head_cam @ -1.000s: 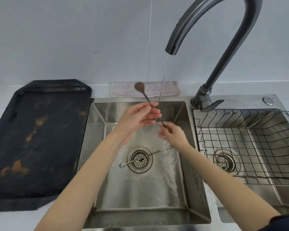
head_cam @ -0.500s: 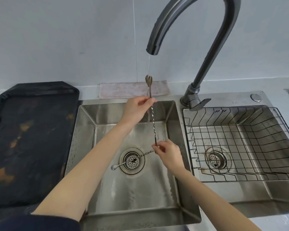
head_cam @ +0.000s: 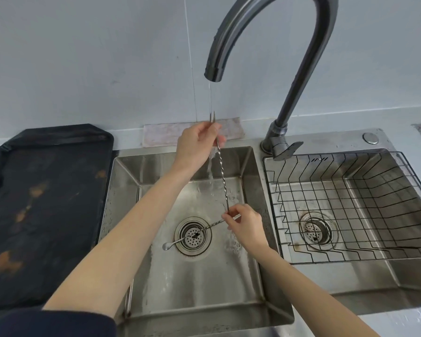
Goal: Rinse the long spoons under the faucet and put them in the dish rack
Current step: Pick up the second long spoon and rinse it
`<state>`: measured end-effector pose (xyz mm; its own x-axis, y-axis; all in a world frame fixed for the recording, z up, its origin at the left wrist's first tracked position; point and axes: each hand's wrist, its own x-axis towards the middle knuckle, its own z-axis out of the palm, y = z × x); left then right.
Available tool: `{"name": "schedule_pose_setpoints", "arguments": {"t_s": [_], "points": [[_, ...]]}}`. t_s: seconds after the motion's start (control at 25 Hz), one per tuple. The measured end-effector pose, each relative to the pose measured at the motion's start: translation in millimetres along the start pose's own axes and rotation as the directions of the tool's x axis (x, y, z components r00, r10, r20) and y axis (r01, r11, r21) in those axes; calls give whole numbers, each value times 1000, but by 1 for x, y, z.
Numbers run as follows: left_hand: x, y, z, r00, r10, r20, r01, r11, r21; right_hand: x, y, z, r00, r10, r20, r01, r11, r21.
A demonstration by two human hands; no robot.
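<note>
I hold a long twisted-handle spoon (head_cam: pixel 222 171) nearly upright under the thin stream from the dark faucet (head_cam: pixel 272 42). My left hand (head_cam: pixel 197 144) pinches its upper part just below the top end, which pokes out above my fingers. My right hand (head_cam: pixel 244 222) pinches the lower end. A second long spoon (head_cam: pixel 197 235) lies on the floor of the left sink basin (head_cam: pixel 129 190), across the drain strainer, bowl toward the left. The black wire dish rack (head_cam: pixel 345 205) sits in the right basin with nothing in it.
A dark stained baking tray (head_cam: pixel 44 210) lies on the counter left of the sink. A pale cloth (head_cam: pixel 161 135) lies behind the basin against the wall. The faucet base and lever (head_cam: pixel 281 147) stand between the two basins.
The held spoon went from slanted to nearly upright under the stream. My left hand slid up to its top end, covering the bowl. My right hand dropped lower over the basin.
</note>
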<state>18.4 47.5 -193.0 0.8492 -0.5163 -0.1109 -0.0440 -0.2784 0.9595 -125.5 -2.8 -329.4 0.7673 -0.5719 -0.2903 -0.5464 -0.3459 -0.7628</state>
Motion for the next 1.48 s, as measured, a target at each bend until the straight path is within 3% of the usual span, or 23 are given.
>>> {"name": "schedule_pose_setpoints", "arguments": {"t_s": [0.28, 0.48, 0.64, 0.96, 1.16, 1.32, 1.4, 1.48], "points": [[2, 7, -6, 999, -52, 4, 52, 993, -109, 3, -4, -4, 999, 30, 12, -31, 999, 38], [4, 6, -11, 996, 28, -82, -25, 999, 32, 3, -8, -1, 999, 40, 20, -40, 999, -33], [5, 10, -12, 996, 69, -51, -66, 996, 53, 5, -13, -1, 999, 35, 2, -35, 990, -136], [5, 15, -10, 1000, 15, -7, -16, 991, -133, 8, -13, -1, 999, 24, -38, -27, 995, -94], [5, 17, -12, 995, -77, -60, 57, 958, -281, 10, -15, -2, 999, 26, -28, -27, 998, -49], [1, 13, -9, 999, -3, 54, 14, 978, -210, 11, -15, -3, 999, 25, -24, -25, 999, -32], [1, 13, -7, 1000, -7, 20, 11, 982, -191, 11, -15, -2, 999, 25, -29, -26, 999, -38], [3, 14, -5, 997, 25, -75, -30, 998, -63, 10, -16, -2, 999, 36, -40, -38, 997, -65]]}}
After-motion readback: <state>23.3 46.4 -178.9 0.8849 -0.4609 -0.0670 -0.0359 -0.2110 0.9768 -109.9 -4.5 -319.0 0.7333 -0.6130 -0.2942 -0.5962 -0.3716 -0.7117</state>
